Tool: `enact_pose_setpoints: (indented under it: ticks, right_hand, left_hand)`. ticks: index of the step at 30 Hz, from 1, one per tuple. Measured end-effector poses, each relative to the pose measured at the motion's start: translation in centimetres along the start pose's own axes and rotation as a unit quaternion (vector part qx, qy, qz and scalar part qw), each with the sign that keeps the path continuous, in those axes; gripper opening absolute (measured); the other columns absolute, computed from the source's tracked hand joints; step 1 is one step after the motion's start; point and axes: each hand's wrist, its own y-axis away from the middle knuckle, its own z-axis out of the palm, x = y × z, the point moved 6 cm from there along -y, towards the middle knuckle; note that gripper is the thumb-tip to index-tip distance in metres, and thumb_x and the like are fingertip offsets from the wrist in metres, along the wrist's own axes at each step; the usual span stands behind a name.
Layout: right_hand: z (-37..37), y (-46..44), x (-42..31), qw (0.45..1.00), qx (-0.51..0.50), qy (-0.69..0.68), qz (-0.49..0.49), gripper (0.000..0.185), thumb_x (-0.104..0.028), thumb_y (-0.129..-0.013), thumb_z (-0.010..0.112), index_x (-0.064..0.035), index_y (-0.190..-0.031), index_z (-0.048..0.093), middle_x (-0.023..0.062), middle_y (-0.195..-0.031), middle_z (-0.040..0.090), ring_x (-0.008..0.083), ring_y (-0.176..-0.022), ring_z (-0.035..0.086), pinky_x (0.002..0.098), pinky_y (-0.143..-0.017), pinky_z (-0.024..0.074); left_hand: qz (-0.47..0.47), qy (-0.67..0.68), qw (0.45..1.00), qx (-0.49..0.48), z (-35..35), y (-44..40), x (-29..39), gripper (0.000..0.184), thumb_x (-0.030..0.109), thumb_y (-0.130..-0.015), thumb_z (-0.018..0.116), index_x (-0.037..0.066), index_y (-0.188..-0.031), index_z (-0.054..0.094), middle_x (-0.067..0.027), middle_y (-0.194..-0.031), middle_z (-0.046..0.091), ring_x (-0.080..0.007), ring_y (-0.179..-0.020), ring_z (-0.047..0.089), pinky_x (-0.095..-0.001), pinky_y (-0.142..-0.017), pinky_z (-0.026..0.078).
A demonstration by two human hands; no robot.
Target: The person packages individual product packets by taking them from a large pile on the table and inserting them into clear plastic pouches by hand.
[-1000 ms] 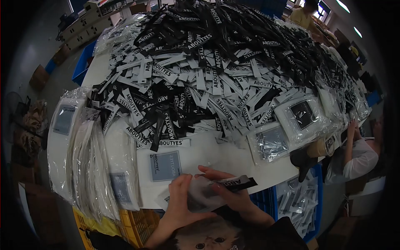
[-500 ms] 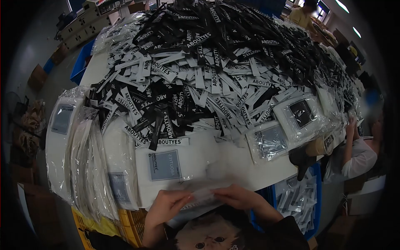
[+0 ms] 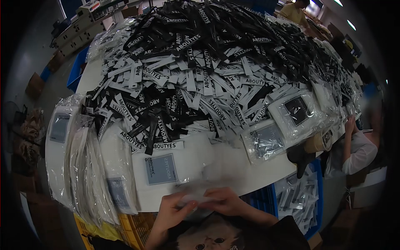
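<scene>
Both my hands are close together at the table's front edge, around a translucent plastic bag that is blurred. My left hand pinches the bag's left side with its fingers closed. On the other side, the fingers of my right hand are bent and pressed on the bag. Just beyond them lies a clear bag with a grey label. A large heap of black and white ABOUTYES packets covers the table behind.
Stacks of clear bags lie at the left and right. A brown cup stands near the right edge. Below are a yellow crate and a blue bin. A co-worker sits at right; another person is behind.
The black-and-white packet seen in my right hand a second ago no longer shows. My hands have come together lower down, and the view has shifted slightly.
</scene>
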Motion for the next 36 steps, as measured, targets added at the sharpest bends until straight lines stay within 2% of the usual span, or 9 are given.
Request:
enact_pose_setpoints:
  ticks: [5,11,14,17,23,25,32,34,36]
  right_hand:
    - [-0.4,-0.6,-2.4,0.988,0.047,0.122,-0.079,0.007,-0.004,-0.076,0.066,-0.0003,-0.082,0.065,0.0095,-0.075,0.061,0.0183,-0.068,0.060,0.0275,-0.058,0.0444]
    - [-6.9,3.1,-3.6,0.985,0.074,0.129,0.090,0.016,-0.009,-0.079,0.065,-0.0035,-0.094,0.067,0.0127,-0.082,0.067,0.0169,-0.071,0.065,0.0249,-0.063,0.0490]
    - [-10.0,6.5,-6.1,0.949,-0.039,0.257,0.178,0.023,-0.016,-0.079,0.065,-0.0042,-0.099,0.065,0.0129,-0.085,0.066,0.0222,-0.075,0.065,0.0299,-0.067,0.0502]
    - [-10.4,7.1,-6.0,0.819,-0.109,0.489,0.279,0.033,-0.023,-0.079,0.065,-0.0048,-0.106,0.061,0.0140,-0.091,0.065,0.0289,-0.082,0.063,0.0354,-0.072,0.0496]
    - [-12.1,-5.5,-6.0,0.932,0.125,0.337,0.035,0.034,-0.019,-0.077,0.065,0.0004,-0.104,0.057,0.0176,-0.096,0.061,0.0356,-0.085,0.059,0.0393,-0.076,0.0469]
    - [-13.4,-10.4,-4.2,0.878,0.195,0.424,-0.108,0.030,-0.013,-0.076,0.063,0.0020,-0.101,0.057,0.0181,-0.091,0.061,0.0350,-0.082,0.060,0.0389,-0.074,0.0480]
    - [-13.6,-17.4,0.6,0.762,0.204,0.613,0.045,0.020,-0.005,-0.074,0.057,0.0003,-0.093,0.053,0.0171,-0.086,0.059,0.0366,-0.076,0.059,0.0426,-0.068,0.0482]
    - [-12.9,-16.0,-1.8,0.780,0.317,0.537,-0.052,0.023,-0.008,-0.073,0.060,-0.0012,-0.094,0.054,0.0150,-0.086,0.057,0.0348,-0.075,0.059,0.0416,-0.065,0.0488]
    - [-11.4,-16.3,-1.8,0.810,0.254,0.505,-0.154,0.022,-0.009,-0.073,0.060,-0.0020,-0.093,0.054,0.0139,-0.087,0.056,0.0331,-0.073,0.059,0.0407,-0.063,0.0488]
  left_hand:
    - [0.150,-0.146,0.973,0.099,1.3,0.4,1.7,0.010,0.003,-0.075,0.066,-0.001,-0.082,0.061,-0.0112,-0.068,0.059,-0.0210,-0.053,0.056,-0.0254,-0.050,0.044]
    - [0.144,-0.060,0.988,0.010,2.5,-1.6,0.1,0.017,0.004,-0.071,0.068,-0.001,-0.085,0.060,-0.0144,-0.079,0.060,-0.0293,-0.069,0.058,-0.0318,-0.062,0.046]
    - [0.152,-0.164,0.972,0.070,1.7,-2.4,-0.2,0.026,0.007,-0.070,0.070,0.000,-0.093,0.060,-0.0148,-0.092,0.061,-0.0297,-0.089,0.059,-0.0357,-0.076,0.046]
    - [0.169,-0.238,0.946,0.141,1.4,-3.2,-0.2,0.034,0.010,-0.069,0.071,0.002,-0.100,0.060,-0.0142,-0.104,0.059,-0.0307,-0.104,0.054,-0.0376,-0.086,0.043]
    - [0.173,-0.335,0.916,0.135,1.7,-3.3,-3.3,0.042,0.013,-0.067,0.074,0.003,-0.104,0.059,-0.0134,-0.116,0.057,-0.0296,-0.112,0.051,-0.0380,-0.090,0.041]
    - [0.172,-0.303,0.929,0.121,0.9,-3.3,-4.5,0.042,0.016,-0.065,0.076,0.003,-0.103,0.060,-0.0114,-0.113,0.059,-0.0272,-0.109,0.054,-0.0367,-0.088,0.042]
    - [0.182,-0.303,0.924,0.144,0.4,-3.1,-3.4,0.045,0.018,-0.061,0.078,0.003,-0.101,0.061,-0.0097,-0.111,0.060,-0.0250,-0.106,0.056,-0.0345,-0.086,0.043]
    - [0.184,-0.296,0.928,0.129,0.4,-3.1,-3.1,0.046,0.019,-0.061,0.079,0.004,-0.101,0.062,-0.0094,-0.111,0.060,-0.0248,-0.106,0.056,-0.0345,-0.086,0.043]
    - [0.185,-0.296,0.928,0.129,0.4,-3.2,-3.6,0.046,0.019,-0.061,0.079,0.004,-0.101,0.062,-0.0092,-0.110,0.061,-0.0247,-0.106,0.056,-0.0342,-0.087,0.042]
